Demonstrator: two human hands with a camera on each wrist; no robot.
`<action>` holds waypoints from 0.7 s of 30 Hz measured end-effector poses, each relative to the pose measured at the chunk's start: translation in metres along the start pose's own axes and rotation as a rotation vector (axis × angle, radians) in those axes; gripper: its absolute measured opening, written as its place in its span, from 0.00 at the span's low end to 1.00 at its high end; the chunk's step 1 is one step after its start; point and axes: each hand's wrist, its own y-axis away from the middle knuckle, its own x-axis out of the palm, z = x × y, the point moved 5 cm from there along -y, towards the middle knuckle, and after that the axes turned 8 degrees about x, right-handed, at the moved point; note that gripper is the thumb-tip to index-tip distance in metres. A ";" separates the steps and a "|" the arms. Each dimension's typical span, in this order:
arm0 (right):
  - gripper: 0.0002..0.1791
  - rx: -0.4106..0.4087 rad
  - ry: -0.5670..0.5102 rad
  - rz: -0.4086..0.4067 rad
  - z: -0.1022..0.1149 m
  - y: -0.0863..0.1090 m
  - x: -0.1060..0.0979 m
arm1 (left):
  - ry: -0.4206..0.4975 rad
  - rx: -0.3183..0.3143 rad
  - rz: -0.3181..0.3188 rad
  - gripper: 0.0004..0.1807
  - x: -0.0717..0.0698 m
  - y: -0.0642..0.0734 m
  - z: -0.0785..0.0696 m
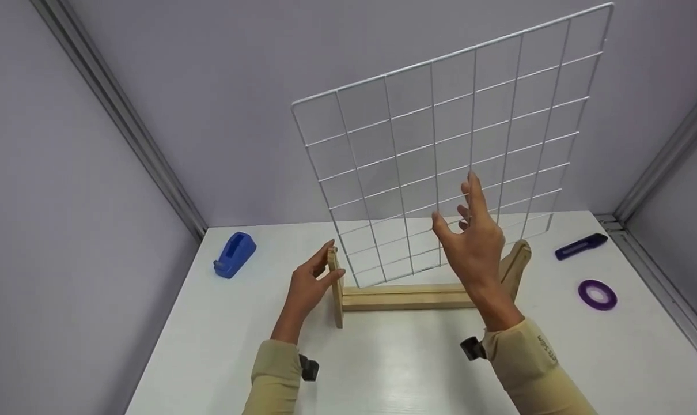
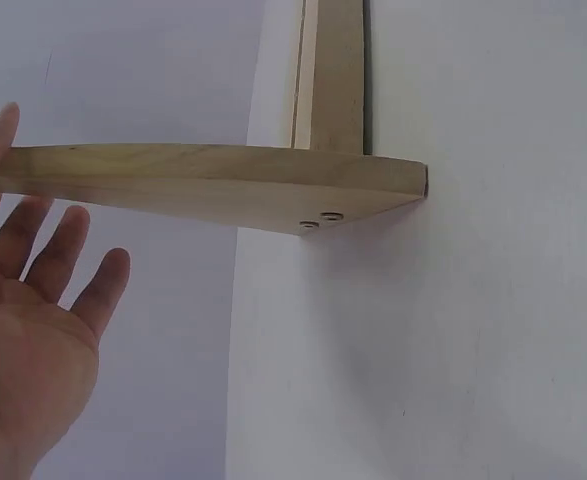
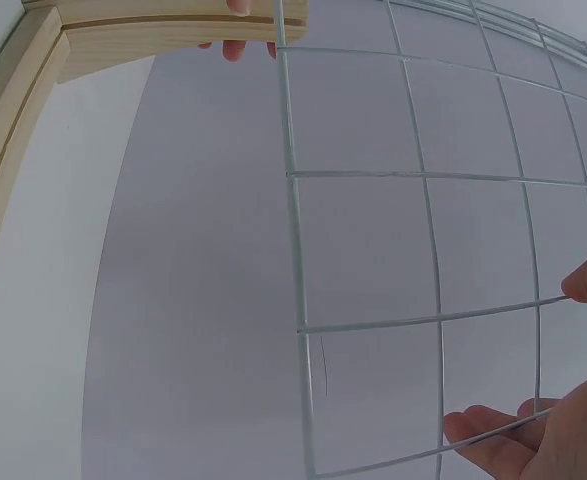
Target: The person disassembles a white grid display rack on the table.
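A white wire grid panel [image 1: 440, 144] stands tilted in the slot of a wooden stand [image 1: 406, 297] on the white table [image 1: 383, 369]. My left hand [image 1: 314, 282] is open at the stand's left foot [image 2: 223, 185], thumb and fingers on either side of it with the thumb tip against the wood; the left hand [image 2: 33, 330] shows straight fingers. My right hand [image 1: 472, 236] is raised in front of the grid's lower middle, fingers spread and straight. In the right wrist view its fingertips [image 3: 493, 440] lie right at the wires [image 3: 293, 250], gripping nothing.
A blue tape dispenser [image 1: 234, 254] sits at the table's back left. A dark blue cutter [image 1: 580, 246] and a purple tape roll [image 1: 597, 294] lie at the right. Grey walls close in the table on three sides.
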 end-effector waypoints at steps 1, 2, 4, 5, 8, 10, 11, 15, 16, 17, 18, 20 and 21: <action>0.45 -0.001 0.000 -0.002 0.000 0.001 0.000 | 0.018 -0.002 0.011 0.38 -0.001 -0.001 0.001; 0.45 -0.003 -0.002 -0.001 0.000 0.001 0.000 | 0.034 -0.005 0.024 0.38 -0.002 -0.001 0.003; 0.45 -0.004 -0.003 0.005 0.000 0.003 0.000 | 0.069 -0.010 0.054 0.38 -0.003 -0.002 0.005; 0.45 -0.003 -0.004 0.010 0.000 0.003 0.000 | 0.087 -0.016 0.068 0.38 -0.004 -0.003 0.007; 0.45 -0.001 -0.005 0.022 -0.001 0.005 0.001 | 0.143 -0.029 0.111 0.37 -0.005 -0.005 0.010; 0.45 -0.003 -0.006 0.024 -0.001 0.005 0.001 | 0.179 -0.031 0.140 0.38 -0.005 -0.007 0.011; 0.45 -0.007 -0.007 0.023 -0.002 0.005 0.001 | 0.197 -0.027 0.152 0.37 -0.005 -0.008 0.012; 0.45 -0.030 0.002 0.022 -0.002 0.005 0.001 | 0.250 -0.021 0.167 0.36 -0.005 -0.011 0.012; 0.45 -0.034 0.005 0.022 -0.003 0.005 0.001 | 0.258 -0.019 0.163 0.35 -0.005 -0.012 0.012; 0.45 -0.036 0.008 0.021 -0.003 0.005 0.000 | 0.265 -0.022 0.158 0.34 -0.005 -0.012 0.012; 0.45 -0.036 0.010 0.021 -0.004 0.005 0.000 | 0.267 -0.026 0.153 0.33 -0.005 -0.012 0.012; 0.45 -0.030 0.011 0.019 -0.005 0.005 -0.002 | 0.265 -0.026 0.147 0.33 -0.005 -0.013 0.012; 0.45 -0.025 0.010 0.019 -0.005 0.005 -0.002 | 0.262 -0.025 0.146 0.32 -0.005 -0.013 0.013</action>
